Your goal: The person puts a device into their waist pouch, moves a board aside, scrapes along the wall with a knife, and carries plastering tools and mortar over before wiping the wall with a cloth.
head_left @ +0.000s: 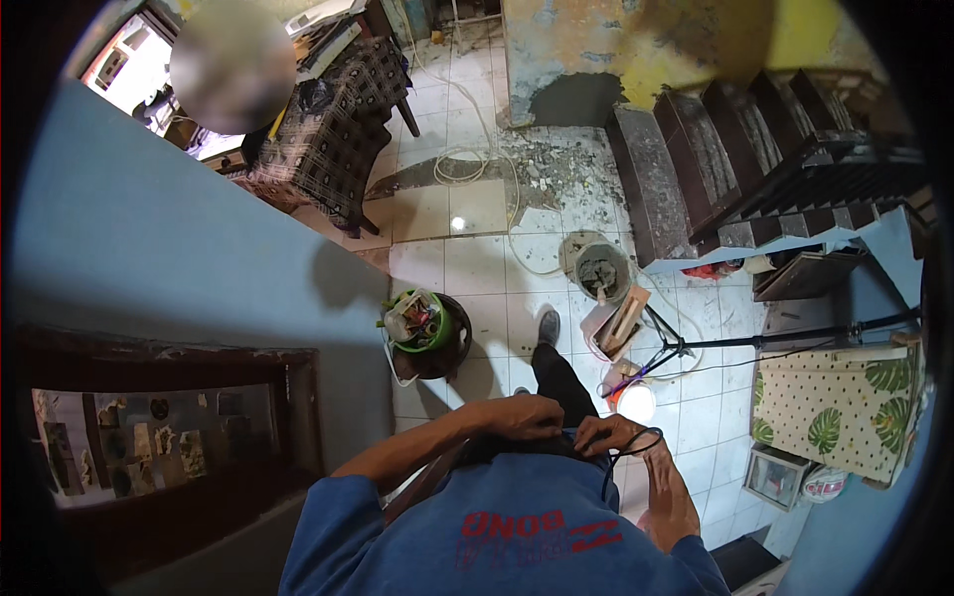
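Note:
Both of my hands are drawn in at my waist, close together in front of my blue T-shirt [527, 507]. My left hand [532, 418] has its fingers curled in at the front of the shirt; what they hold is hidden. Just to the right, my right hand [606, 434] is closed with bent fingers near the shirt's lower edge, and its grip is also hidden. A thin black cord [636, 449] loops past the right wrist and hangs down over the shirt. Dark cloth shows between my forearms.
Ahead on the tiles stand a green tub [445, 328] of tools, a mortar bucket [602, 273] and a white container [636, 402]. A tripod [671, 348] reaches in from the right. Rubble [566, 164] lies near the stairs [686, 159]; a blue wall [199, 228] runs along the left.

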Available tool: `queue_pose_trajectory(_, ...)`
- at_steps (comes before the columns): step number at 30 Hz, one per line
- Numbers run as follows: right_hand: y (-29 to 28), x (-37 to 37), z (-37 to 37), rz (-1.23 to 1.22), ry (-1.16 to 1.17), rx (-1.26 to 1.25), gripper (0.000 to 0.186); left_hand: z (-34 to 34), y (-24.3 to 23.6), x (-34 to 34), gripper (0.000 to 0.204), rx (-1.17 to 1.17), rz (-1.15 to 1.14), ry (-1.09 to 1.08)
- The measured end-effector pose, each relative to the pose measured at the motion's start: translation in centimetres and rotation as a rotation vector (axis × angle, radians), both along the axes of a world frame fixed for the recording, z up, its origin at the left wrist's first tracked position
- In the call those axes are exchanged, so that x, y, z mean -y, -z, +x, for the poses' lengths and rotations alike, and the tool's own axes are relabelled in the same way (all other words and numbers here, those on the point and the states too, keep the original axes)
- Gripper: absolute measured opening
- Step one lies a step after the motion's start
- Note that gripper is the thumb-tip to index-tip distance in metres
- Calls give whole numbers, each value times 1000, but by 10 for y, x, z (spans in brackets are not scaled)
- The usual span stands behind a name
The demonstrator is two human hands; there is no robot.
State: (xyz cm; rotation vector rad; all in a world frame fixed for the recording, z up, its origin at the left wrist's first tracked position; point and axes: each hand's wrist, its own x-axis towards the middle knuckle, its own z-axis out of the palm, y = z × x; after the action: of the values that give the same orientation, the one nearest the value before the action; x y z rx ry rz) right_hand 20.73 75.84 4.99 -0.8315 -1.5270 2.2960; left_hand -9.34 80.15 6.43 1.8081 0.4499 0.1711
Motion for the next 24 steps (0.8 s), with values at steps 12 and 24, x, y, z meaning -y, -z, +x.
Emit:
queue_pose_trajectory(12,-66,-171,28,-505,165,88,78,-30,79,-141,72,-199,-1166,-81)
queue_pose_trajectory(24,-55,-212,30,-930,309,386,26,-73,7,-276,40,-303,-609,-168)
